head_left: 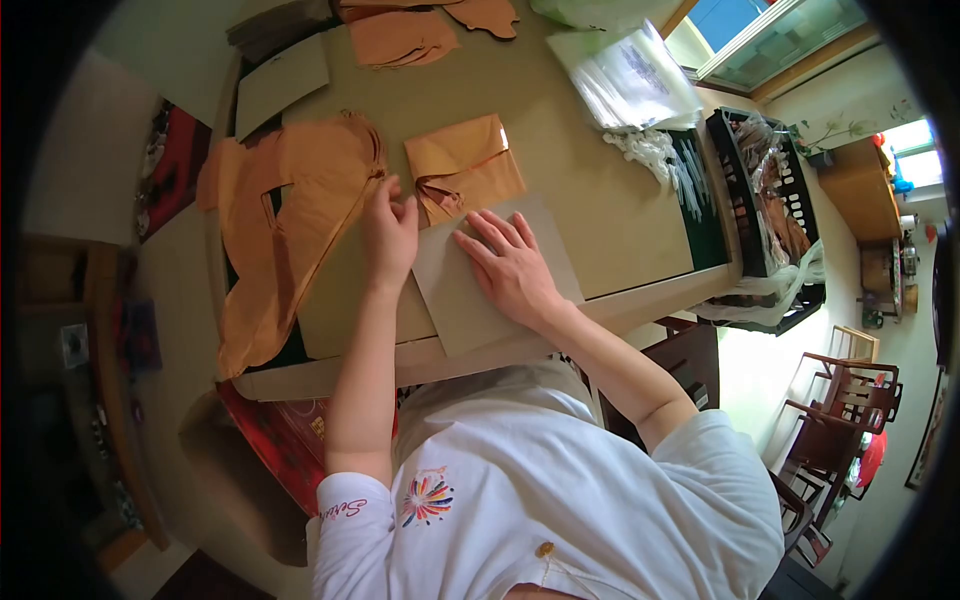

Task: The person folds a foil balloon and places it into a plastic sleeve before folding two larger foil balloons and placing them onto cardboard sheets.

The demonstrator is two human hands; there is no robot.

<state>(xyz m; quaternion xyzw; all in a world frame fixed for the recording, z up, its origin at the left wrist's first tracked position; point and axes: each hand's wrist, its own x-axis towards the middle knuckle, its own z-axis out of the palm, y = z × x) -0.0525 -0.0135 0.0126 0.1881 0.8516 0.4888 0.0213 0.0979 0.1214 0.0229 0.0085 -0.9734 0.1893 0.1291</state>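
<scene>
My right hand (510,262) lies flat with fingers spread on a grey board (465,305) at the table's front edge. Just beyond the board is a folded orange fabric piece (475,158) with a shiny patch at its upper right. My left hand (393,228) is raised beside the board, its fingers curled near the right edge of a large orange fabric pile (300,190). Whether the left fingertips hold anything is too small to make out.
More orange pieces (405,40) and another grey board (283,85) lie at the table's far side. Clear plastic bags (630,80), white ties (645,153) and pale strips (690,180) are at the right. A black crate (745,200) of wrapped items stands beyond the right edge.
</scene>
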